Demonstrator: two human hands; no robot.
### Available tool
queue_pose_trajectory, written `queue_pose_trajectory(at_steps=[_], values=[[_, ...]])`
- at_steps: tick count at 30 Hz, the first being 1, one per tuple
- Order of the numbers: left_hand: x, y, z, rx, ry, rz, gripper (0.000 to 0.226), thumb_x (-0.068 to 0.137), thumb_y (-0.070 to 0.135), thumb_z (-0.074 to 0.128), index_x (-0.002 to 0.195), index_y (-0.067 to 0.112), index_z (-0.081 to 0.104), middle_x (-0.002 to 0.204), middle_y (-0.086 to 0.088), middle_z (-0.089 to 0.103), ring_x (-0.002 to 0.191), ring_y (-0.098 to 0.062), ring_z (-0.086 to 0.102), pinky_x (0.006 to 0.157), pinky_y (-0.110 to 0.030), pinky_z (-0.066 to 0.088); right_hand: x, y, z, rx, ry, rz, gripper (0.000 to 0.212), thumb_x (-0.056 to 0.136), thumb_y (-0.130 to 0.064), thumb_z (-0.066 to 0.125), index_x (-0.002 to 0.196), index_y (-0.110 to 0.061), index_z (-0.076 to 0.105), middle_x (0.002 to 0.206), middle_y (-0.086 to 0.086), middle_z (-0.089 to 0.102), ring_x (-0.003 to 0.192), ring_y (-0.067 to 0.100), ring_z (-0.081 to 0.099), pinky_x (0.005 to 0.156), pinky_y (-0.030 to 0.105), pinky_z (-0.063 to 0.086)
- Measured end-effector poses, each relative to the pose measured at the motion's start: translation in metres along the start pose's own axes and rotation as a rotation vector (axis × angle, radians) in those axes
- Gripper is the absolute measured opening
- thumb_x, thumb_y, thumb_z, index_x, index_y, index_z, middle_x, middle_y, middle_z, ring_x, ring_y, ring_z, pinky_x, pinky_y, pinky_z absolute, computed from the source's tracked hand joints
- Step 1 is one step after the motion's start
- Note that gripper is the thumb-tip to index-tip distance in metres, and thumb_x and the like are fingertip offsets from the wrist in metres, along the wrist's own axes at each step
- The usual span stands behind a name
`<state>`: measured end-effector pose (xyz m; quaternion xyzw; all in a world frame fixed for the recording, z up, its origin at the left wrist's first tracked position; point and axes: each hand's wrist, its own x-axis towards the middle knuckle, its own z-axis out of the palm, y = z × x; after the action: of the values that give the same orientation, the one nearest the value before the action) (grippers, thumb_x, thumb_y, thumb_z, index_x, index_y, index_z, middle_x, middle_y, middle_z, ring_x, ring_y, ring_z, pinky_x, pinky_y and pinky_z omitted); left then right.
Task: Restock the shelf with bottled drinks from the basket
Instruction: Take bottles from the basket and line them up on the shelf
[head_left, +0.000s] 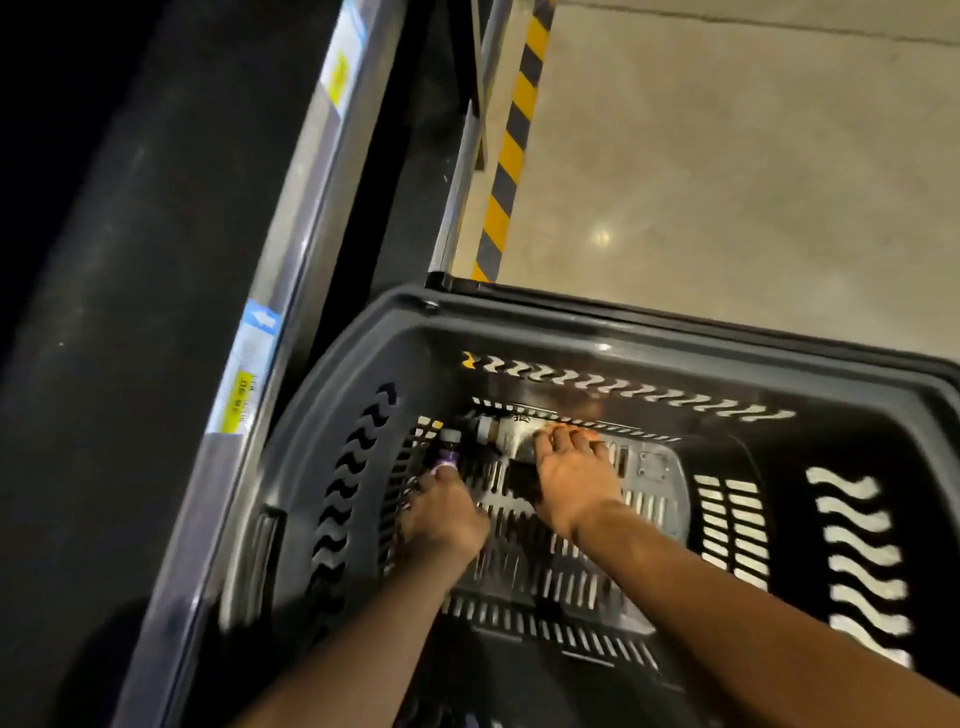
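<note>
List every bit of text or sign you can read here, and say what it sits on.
Lower shelf-edge price tag: white arrow on blue; yellow print too blurred to read.
Upper shelf-edge price tag: blurred, unreadable.
Pale bottle: dark mark, unreadable.
Purple bottle: nothing legible.

Bare forearms, sleeveless, ringless hands

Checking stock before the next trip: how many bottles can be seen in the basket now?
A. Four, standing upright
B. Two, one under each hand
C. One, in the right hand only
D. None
B: the left hand grips a purple-labelled bottle and the right hand covers a lying pale-labelled bottle on the basket floor.
</note>
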<state>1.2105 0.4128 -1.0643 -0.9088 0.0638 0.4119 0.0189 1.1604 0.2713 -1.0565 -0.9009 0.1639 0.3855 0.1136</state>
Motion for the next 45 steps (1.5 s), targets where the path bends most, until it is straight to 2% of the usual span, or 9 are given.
queue_pose_trajectory(at_steps=[6,18,22,26,28,34,37,41,45], values=[[0.059,0.010,0.059,-0.002,0.113,-0.180,0.096,0.076,0.050,0.072,0.146,0.008,0.022,0.142,-0.019,0.040,0.127,-0.033,0.046,0.094,-0.044,0.050,0.060,-0.009,0.056,-0.018,0.119,0.106,0.088,0.088,-0.039,0.063,0.153,-0.007,0.014,0.146,0.019,0.037,0.132,0.038,0.037,0.108,0.056,0.033],[0.017,-0.003,0.042,-0.302,0.041,-0.168,0.078,0.078,0.038,0.078,0.141,0.020,0.036,0.134,-0.011,0.048,0.118,-0.032,0.055,0.088,-0.039,0.048,0.015,0.015,0.057,0.778,0.136,0.315,0.063,0.073,-0.051,0.078,0.117,-0.020,0.044,0.103,-0.001,0.067,0.092,0.022,0.066,0.078,0.040,0.058],[-0.061,0.013,-0.021,-0.570,-0.018,-0.131,0.069,0.079,0.030,0.078,0.136,0.016,0.042,0.116,-0.003,0.062,0.102,-0.025,0.062,0.084,-0.036,0.052,-0.080,0.030,0.008,1.061,0.079,0.397,0.060,0.068,-0.055,0.079,0.107,-0.022,0.048,0.097,-0.003,0.068,0.089,0.018,0.066,0.071,0.031,0.054],[-0.177,0.035,-0.121,-0.890,-0.017,-0.184,0.053,0.077,0.024,0.079,0.122,0.012,0.053,0.109,-0.005,0.066,0.091,-0.021,0.062,0.078,-0.031,0.050,-0.208,0.038,-0.099,1.386,0.061,0.380,0.023,0.081,-0.025,0.078,0.089,-0.023,0.057,0.084,-0.005,0.069,0.073,0.009,0.063,0.057,0.012,0.048],[-0.244,0.046,-0.179,-1.033,-0.052,-0.179,0.042,0.079,0.019,0.077,0.114,0.014,0.055,0.104,-0.006,0.066,0.082,-0.017,0.062,0.065,-0.027,0.046,-0.274,0.036,-0.160,1.439,0.093,0.344,0.022,0.081,-0.026,0.077,0.098,-0.024,0.064,0.089,0.000,0.073,0.080,0.014,0.069,0.065,0.022,0.054],[-0.448,0.052,-0.344,-1.210,-0.169,0.077,0.031,0.085,0.017,0.073,0.113,0.020,0.058,0.098,-0.010,0.070,0.083,-0.027,0.071,0.070,-0.041,0.056,-0.454,0.019,-0.328,1.454,0.322,0.238,0.017,0.081,-0.024,0.077,0.091,-0.023,0.064,0.086,0.003,0.073,0.074,0.016,0.069,0.067,0.032,0.058],[-0.549,0.040,-0.404,-1.268,-0.084,0.193,0.031,0.084,0.015,0.073,0.111,0.023,0.059,0.097,-0.013,0.071,0.082,-0.032,0.073,0.078,-0.049,0.059,-0.535,0.002,-0.393,1.442,0.422,0.087,0.022,0.080,-0.026,0.079,0.094,-0.024,0.061,0.085,-0.005,0.071,0.070,0.007,0.066,0.057,0.018,0.051],[-0.659,0.017,-0.454,-1.297,0.104,0.322,0.034,0.076,0.024,0.077,0.105,0.029,0.060,0.095,-0.007,0.071,0.086,-0.028,0.071,0.081,-0.048,0.057,-0.626,-0.016,-0.441,1.422,0.467,-0.065,0.027,0.078,-0.031,0.080,0.099,-0.025,0.064,0.093,-0.001,0.074,0.084,0.018,0.071,0.074,0.037,0.059],[-0.747,-0.016,-0.472,-1.338,0.323,0.389,0.044,0.052,0.042,0.074,0.091,0.028,0.059,0.085,-0.012,0.069,0.084,-0.040,0.069,0.078,-0.056,0.058,-0.693,-0.037,-0.464,1.408,0.449,-0.265,0.023,0.081,-0.025,0.079,0.099,-0.025,0.064,0.091,0.000,0.074,0.077,0.011,0.070,0.066,0.028,0.055]])
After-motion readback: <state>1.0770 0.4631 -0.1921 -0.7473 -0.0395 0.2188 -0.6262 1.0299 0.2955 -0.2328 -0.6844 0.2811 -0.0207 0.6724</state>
